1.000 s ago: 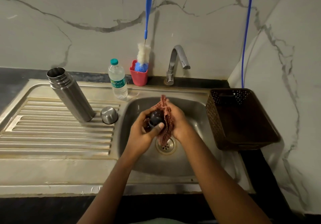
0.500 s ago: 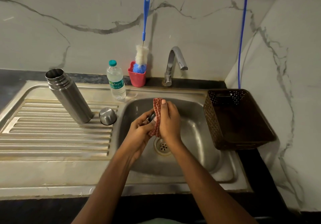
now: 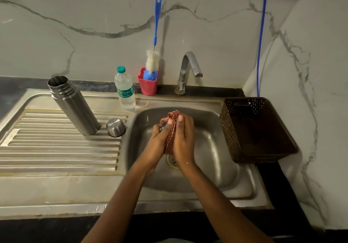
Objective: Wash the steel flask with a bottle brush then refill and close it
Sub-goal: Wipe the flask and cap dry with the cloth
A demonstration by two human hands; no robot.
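While you work over the sink (image 3: pixel 216 159) at the centre of the frame, both your hands are closed round the red checked cloth (image 3: pixel 170 129). Your left hand (image 3: pixel 159 142) curls in from the left and your right hand (image 3: pixel 184 139) wraps it from the right, thumbs on top. A small dark piece (image 3: pixel 161 128) peeps out by your left fingertips. It is likely the flask's stopper being rubbed, though too much is hidden to be sure. Holding it above the basin probably lets drips fall to the drain.

The flask (image 3: pixel 73 105) stands upright and open on the ribbed drainboard (image 3: pixel 56 148) at middle left. Its steel cap (image 3: pixel 115 127) sits mouth-down just beside it, probably to drain. The brush (image 3: pixel 153 59) rests head-down in the red cup (image 3: pixel 147 86) by the back wall. The water bottle (image 3: pixel 125 90) just left of it looks ready for the refill.
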